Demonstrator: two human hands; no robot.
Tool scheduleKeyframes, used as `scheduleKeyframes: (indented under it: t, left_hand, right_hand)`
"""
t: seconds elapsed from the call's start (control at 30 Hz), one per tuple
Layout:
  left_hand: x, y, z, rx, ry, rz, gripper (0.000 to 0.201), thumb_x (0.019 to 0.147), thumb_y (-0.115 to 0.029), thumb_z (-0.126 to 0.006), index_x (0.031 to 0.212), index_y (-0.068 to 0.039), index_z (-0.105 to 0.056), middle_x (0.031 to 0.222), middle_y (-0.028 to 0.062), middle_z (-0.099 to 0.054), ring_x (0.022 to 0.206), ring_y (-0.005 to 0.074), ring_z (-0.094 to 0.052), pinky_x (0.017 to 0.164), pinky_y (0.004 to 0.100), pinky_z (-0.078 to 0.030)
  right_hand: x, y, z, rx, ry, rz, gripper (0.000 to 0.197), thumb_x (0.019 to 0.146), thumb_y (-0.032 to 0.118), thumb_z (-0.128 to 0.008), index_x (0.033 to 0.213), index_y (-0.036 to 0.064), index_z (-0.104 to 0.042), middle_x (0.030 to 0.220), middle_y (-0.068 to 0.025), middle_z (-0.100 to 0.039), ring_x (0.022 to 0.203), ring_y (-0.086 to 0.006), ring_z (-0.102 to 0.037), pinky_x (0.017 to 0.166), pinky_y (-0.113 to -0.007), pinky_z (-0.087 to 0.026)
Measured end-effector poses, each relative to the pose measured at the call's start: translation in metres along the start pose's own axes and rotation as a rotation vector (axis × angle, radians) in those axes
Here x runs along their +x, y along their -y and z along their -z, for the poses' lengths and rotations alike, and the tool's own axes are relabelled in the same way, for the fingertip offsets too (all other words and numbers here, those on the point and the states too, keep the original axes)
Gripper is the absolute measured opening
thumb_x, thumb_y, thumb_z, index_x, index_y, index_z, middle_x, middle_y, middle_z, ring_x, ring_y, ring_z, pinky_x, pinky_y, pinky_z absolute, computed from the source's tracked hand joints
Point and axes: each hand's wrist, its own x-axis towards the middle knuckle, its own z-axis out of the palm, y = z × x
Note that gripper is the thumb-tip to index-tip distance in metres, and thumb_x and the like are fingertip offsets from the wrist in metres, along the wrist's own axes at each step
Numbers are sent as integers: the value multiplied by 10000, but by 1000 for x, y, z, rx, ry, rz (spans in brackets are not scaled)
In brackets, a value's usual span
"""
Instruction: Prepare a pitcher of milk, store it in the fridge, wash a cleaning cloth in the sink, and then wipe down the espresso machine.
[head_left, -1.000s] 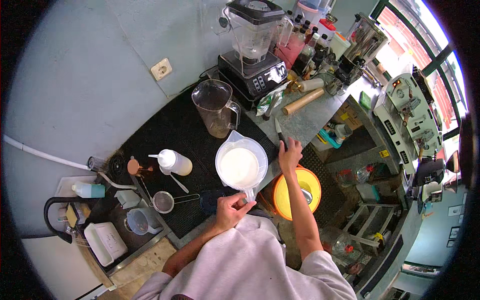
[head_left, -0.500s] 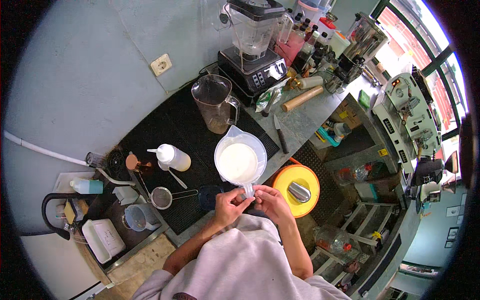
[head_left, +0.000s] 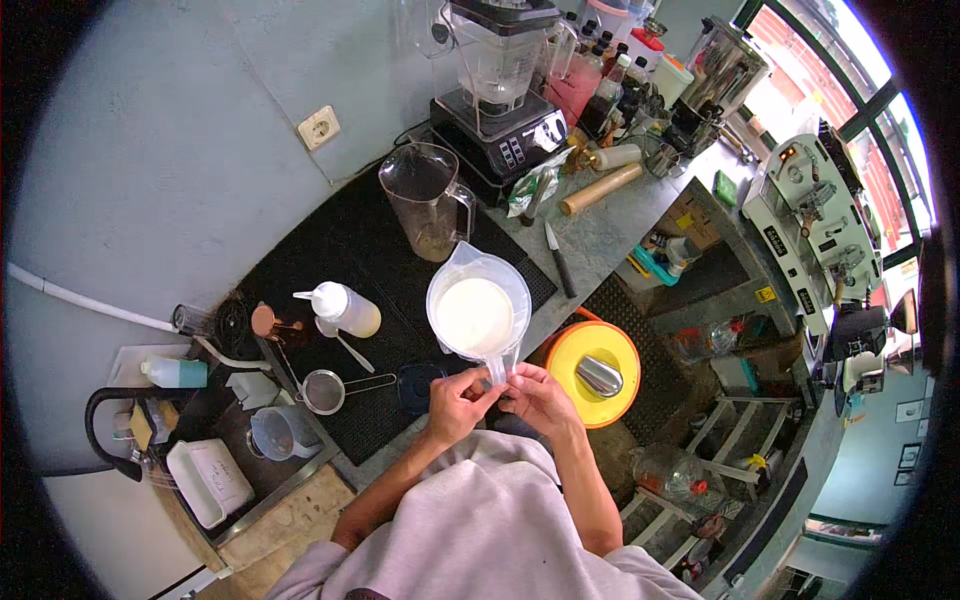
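Nearest us, the left hand (head_left: 458,403) is closing thumb and bent fingers around the handle of the translucent jug (head_left: 513,288); the right hand (head_left: 540,402) is curling half shut, its fingertips touching the same handle from the right, though how firmly we are not managing to tell. The jug is holding white liquid (head_left: 474,315) and sitting over the front edge of the black mat (head_left: 340,240), spout pointing away from us. Right of it, below the worktop (head_left: 592,245), a metal cup (head_left: 600,377) is lying on a yellow lid (head_left: 622,350). To the left, we are noting a strainer (head_left: 323,392), then a spoon (head_left: 357,352) lying beside a white-capped squeeze bottle (head_left: 352,311). Farther out, a knife (head_left: 562,265) is resting right of the mat; a clear pitcher (head_left: 420,195) is standing beyond the jug. Farthest back, a blender (head_left: 505,135) is standing near the wall (head_left: 200,150).
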Motion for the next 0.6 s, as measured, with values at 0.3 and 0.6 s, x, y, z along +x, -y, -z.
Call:
scheduleKeyframes:
  t: [0.3, 0.6]
  left_hand:
    - [2, -4, 3, -27, 18, 40, 242, 820, -121, -852, 999, 0, -742, 527, 25, -563, 466, 39, -451, 455, 249, -376]
    - [2, 3, 10, -490, 145, 220, 190, 908, -144, -761, 1021, 7, -735, 572, -26, -568, 454, 27, -436, 434, 218, -340]
  right_hand:
    - [0, 8, -2, -206, -62, 3, 102, 983, 138, -690, 1045, 58, -674, 899, 34, -666, 790, -67, -620, 739, -267, -551]
    - [1, 20, -15, -330, -143, 10, 101, 979, 160, -705, 1018, 68, -689, 857, 66, -650, 736, -31, -579, 658, -213, -491]
